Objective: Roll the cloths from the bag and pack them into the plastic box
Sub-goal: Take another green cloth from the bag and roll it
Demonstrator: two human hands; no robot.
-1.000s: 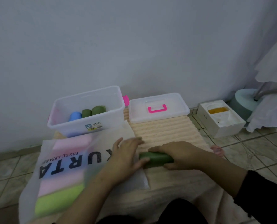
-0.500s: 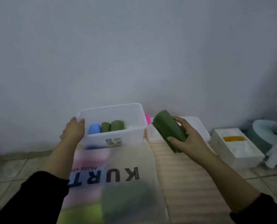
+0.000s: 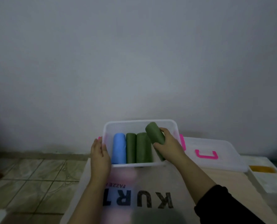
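Tiled floor by a plain wall: a rolled cloth goes into the plastic box.

Left hand grips the box's left wall, steadying it; right hand clasps the green roll, tilted above three packed rolls toward the right-side gap.

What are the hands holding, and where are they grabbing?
The right hand grips a rolled green cloth around its lower half, tilted over the plastic box. The left hand holds the box's left wall.
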